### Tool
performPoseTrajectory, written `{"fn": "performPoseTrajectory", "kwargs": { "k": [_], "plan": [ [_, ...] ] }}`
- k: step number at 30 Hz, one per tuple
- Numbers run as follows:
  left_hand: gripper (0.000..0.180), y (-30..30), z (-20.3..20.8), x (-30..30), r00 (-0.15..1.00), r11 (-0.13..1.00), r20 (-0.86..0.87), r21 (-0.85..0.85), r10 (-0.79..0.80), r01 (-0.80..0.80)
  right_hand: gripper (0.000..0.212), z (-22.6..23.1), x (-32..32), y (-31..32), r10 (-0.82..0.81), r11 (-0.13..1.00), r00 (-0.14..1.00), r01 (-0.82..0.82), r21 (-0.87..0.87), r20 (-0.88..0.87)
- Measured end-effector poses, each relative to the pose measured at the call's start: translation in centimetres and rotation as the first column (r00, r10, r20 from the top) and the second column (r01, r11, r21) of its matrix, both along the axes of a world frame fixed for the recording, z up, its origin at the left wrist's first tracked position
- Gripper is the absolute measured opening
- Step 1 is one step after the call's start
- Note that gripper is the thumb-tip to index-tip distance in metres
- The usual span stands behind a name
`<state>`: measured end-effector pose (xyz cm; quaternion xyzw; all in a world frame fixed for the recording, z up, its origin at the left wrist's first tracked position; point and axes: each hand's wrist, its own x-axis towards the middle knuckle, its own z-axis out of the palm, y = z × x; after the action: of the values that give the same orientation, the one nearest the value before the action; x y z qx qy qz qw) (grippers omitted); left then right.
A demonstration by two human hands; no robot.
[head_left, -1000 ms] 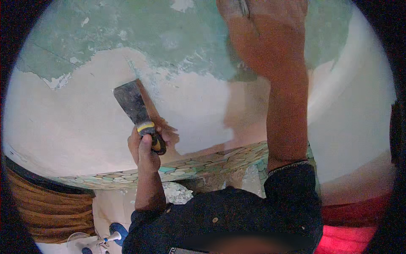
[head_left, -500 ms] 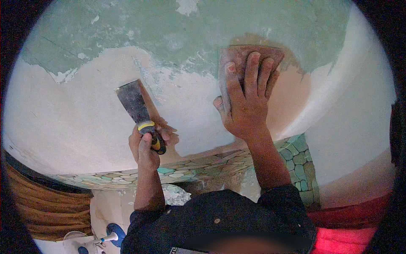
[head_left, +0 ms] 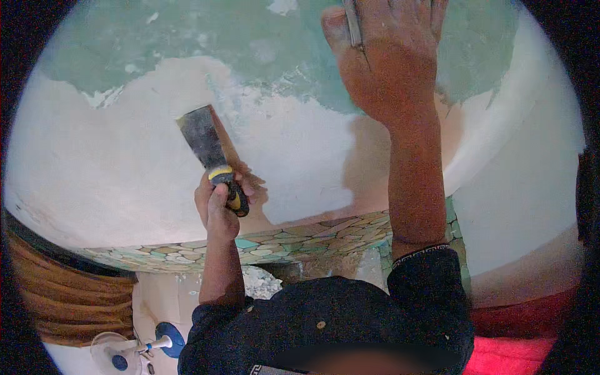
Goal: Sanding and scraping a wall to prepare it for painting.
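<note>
A putty knife (head_left: 204, 134) with a black and yellow handle is gripped in my left hand (head_left: 219, 203), its wide blade pointing up and away. The blade stands out from the wall and throws a shadow on it. My right hand (head_left: 394, 69) reaches high up the wall (head_left: 294, 162), fingers running out of the top of the picture. Between its thumb and fingers shows the pale edge of a sheet of sandpaper (head_left: 354, 25); the rest is hidden under the hand. The wall is white below, with patchy green (head_left: 250, 44) above.
Along the wall's foot runs a strip of stone-pattern tiling (head_left: 300, 240). White flakes and debris (head_left: 261, 282) lie below it. A brown curtain (head_left: 69, 287) and a white and blue fan (head_left: 140, 350) are at the lower left. Red cloth (head_left: 512, 353) lies at the lower right.
My right hand has slid up the wall with the sandpaper, hiding most of the sheet. My left hand has shifted slightly up and right, still holding the putty knife.
</note>
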<state>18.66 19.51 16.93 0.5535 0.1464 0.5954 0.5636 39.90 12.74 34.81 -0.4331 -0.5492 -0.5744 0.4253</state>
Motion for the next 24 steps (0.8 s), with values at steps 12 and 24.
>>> {"fn": "performPoseTrajectory", "kwargs": {
  "k": [12,24],
  "plan": [
    [0.046,-2.1,-3.2,-0.3,0.976,0.979,-0.083,-0.015,-0.202,0.202,0.068,-16.6,-0.7,-2.6,-0.042,0.885,0.978,-0.059,-0.461,-0.206],
    [0.073,-6.9,-2.5,2.6,0.944,0.957,-0.156,-0.016,-0.289,0.291,0.049,-24.1,-5.2,-6.0,0.673,0.468,0.216,-0.865,0.182,-0.707]
  ]
}}
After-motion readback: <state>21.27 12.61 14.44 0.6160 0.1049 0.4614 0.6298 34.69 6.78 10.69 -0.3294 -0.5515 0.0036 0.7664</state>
